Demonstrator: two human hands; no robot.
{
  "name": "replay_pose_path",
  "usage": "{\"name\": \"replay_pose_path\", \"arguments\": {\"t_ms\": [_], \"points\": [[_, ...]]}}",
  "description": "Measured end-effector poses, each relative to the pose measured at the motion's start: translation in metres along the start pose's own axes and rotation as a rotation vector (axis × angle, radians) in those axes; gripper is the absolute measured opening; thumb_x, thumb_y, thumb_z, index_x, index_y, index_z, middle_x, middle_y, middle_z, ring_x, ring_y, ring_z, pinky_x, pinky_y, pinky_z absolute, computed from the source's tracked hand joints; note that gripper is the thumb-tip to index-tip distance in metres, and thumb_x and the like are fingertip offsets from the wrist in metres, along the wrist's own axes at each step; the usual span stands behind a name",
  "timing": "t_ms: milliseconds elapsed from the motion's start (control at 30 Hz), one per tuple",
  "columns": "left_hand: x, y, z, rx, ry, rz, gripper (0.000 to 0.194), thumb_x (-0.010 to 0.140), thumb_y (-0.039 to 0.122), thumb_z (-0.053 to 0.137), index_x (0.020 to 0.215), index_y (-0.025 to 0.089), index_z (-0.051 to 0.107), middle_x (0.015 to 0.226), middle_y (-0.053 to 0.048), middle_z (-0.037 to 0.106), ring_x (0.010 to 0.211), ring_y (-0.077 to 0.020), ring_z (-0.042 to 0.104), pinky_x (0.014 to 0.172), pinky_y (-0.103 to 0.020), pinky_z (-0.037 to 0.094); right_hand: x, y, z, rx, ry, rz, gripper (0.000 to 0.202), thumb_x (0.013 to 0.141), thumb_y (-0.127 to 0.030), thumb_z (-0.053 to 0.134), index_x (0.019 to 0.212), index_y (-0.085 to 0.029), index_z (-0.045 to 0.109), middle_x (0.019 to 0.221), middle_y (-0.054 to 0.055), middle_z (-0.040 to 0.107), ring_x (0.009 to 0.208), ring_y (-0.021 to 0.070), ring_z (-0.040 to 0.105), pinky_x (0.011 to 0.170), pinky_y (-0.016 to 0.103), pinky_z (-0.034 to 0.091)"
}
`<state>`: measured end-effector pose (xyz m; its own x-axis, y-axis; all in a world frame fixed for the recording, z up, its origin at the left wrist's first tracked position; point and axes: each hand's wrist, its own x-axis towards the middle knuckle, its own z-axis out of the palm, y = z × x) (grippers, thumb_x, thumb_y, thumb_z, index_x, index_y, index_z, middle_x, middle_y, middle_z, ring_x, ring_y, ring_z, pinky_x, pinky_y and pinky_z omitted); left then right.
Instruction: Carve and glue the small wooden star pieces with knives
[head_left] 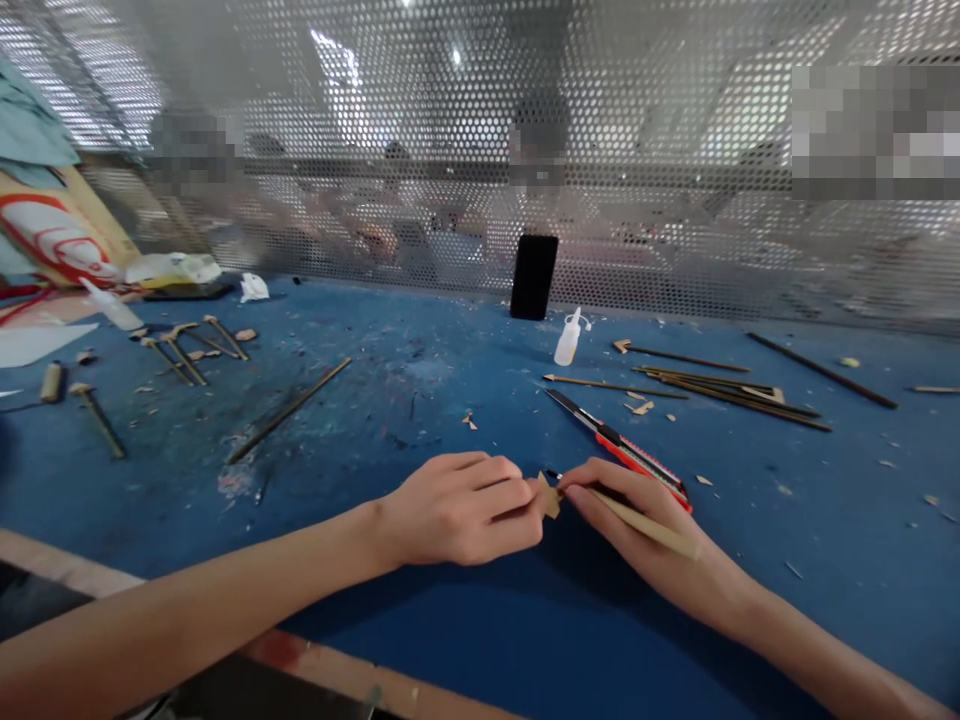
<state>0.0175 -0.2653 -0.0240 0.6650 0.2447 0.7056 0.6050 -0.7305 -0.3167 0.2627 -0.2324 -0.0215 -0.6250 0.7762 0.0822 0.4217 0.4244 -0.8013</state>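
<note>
"Clutter rings the blue bench (465, 640); what sits closest to the work?"

"A red utility knife (641, 455), just beyond the right hand (649, 515), blade pointing far left. The hand hides part of its near side. Small scraps (469, 421) lie farther off, left of the blade."

"And the hands?"

"The left hand (469, 508) has its fingers closed on a small tan piece (550, 497), near the middle of the bench. The right hand's fingers pinch a pale stick (646, 524), which slants back over the palm, its front end at the tan piece."

"Touching it?"

"I can't tell; the fingertips cover too much."

"Anything else around?"

"Thin dark sticks (739, 398) lie bunched on the right, one longer rod (823, 371) beyond them. Another dark rod (289, 412) lies left, with tan-headed sticks (180, 355) past it. A black phone (534, 278) stands upright at the perforated screen (420, 230)."

"Containers?"

"A white squeeze bottle (568, 342) stands near the phone, something yellowish low inside. A second bottle (112, 305) leans over at far left, its contents unclear."

"What's hard to read?"

"People behind the screen are blurred, some blocked out by pixels. A white sheet (41, 345) is cut off at the left edge."
</note>
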Motion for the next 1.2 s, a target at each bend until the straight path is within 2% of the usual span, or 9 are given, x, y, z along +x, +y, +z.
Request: {"name": "replay_pose_path", "arguments": {"t_ms": [267,333,400,467,567,633,800,1000,1200], "points": [[-0.001,0.002,-0.003,-0.045,-0.068,-0.022,0.004,0.098,0.016,0.066,0.097,0.019,0.068,0.098,0.003,0.076,0.087,-0.0129,0.068,0.075,-0.025,0.055,0.004,-0.001,-0.002,-0.008,0.001,0.107,0.034,0.103,-0.054,0.049,0.102,-0.026,0.069,0.099,0.001,0.072,0.091,0.0182,0.063,0.07,0.027,0.048],[-0.001,0.004,-0.002,-0.103,-0.104,-0.088,0.011,0.099,0.026,0.067,0.108,0.021,0.067,0.109,0.0,0.074,0.095,-0.0153,0.068,0.082,-0.028,0.057,0.004,0.001,-0.002,-0.02,0.059,0.096,0.033,0.102,-0.053,0.05,0.101,-0.025,0.069,0.096,0.001,0.071,0.088,0.0177,0.062,0.07,0.026,0.048],[-0.001,0.005,0.0,-0.236,-0.111,-0.271,0.037,0.096,0.045,0.069,0.123,0.022,0.063,0.121,-0.006,0.07,0.102,-0.0185,0.068,0.085,-0.031,0.059,0.003,0.002,-0.001,-0.027,0.146,0.089,0.032,0.102,-0.051,0.052,0.102,-0.025,0.069,0.091,0.001,0.07,0.082,0.0166,0.061,0.07,0.026,0.048],[0.001,0.004,0.003,-0.434,-0.102,-0.526,0.055,0.089,0.057,0.073,0.129,0.022,0.06,0.124,-0.01,0.066,0.101,-0.0195,0.068,0.079,-0.031,0.061,0.001,0.002,0.0,-0.028,0.212,0.091,0.03,0.102,-0.05,0.053,0.103,-0.025,0.069,0.089,0.0,0.069,0.077,0.0158,0.06,0.067,0.026,0.048],[0.004,0.001,0.006,-0.721,-0.163,-0.812,0.045,0.087,0.051,0.077,0.118,0.02,0.066,0.111,-0.007,0.071,0.089,-0.0166,0.069,0.068,-0.025,0.059,-0.002,0.0,0.002,-0.054,0.25,0.052,0.026,0.102,-0.046,0.055,0.103,-0.026,0.071,0.089,0.0,0.069,0.077,0.0157,0.061,0.067,0.026,0.048],[0.006,-0.001,0.007,-0.829,-0.202,-0.876,0.033,0.088,0.044,0.078,0.109,0.019,0.071,0.099,-0.004,0.075,0.084,-0.0154,0.07,0.067,-0.024,0.057,-0.004,-0.003,0.003,-0.084,0.251,-0.011,0.023,0.102,-0.042,0.055,0.104,-0.026,0.071,0.091,0.001,0.07,0.08,0.0163,0.062,0.073,0.027,0.05],[0.006,-0.002,0.007,-0.829,-0.182,-0.803,0.01,0.091,0.027,0.075,0.098,0.02,0.077,0.09,0.0,0.078,0.073,-0.0118,0.07,0.068,-0.022,0.055,-0.006,-0.004,0.001,-0.109,0.2,-0.115,0.018,0.103,-0.035,0.055,0.105,-0.027,0.072,0.099,0.002,0.074,0.088,0.018,0.067,0.081,0.03,0.052],[0.002,0.001,0.01,-0.685,-0.118,-0.635,0.012,0.096,0.026,0.071,0.102,0.018,0.077,0.092,-0.002,0.079,0.08,-0.0136,0.071,0.077,-0.026,0.057,-0.006,-0.001,0.002,-0.081,0.186,-0.089,0.018,0.104,-0.035,0.056,0.106,-0.028,0.072,0.1,0.001,0.074,0.089,0.0172,0.067,0.08,0.03,0.052],[0.003,0.002,0.009,-0.651,-0.096,-0.624,0.01,0.095,0.024,0.072,0.101,0.018,0.077,0.087,0.0,0.077,0.074,-0.0117,0.068,0.072,-0.024,0.054,-0.006,-0.002,0.001,-0.089,0.181,-0.13,0.017,0.104,-0.031,0.056,0.109,-0.027,0.071,0.1,0.001,0.073,0.089,0.0158,0.066,0.081,0.029,0.051]]}}
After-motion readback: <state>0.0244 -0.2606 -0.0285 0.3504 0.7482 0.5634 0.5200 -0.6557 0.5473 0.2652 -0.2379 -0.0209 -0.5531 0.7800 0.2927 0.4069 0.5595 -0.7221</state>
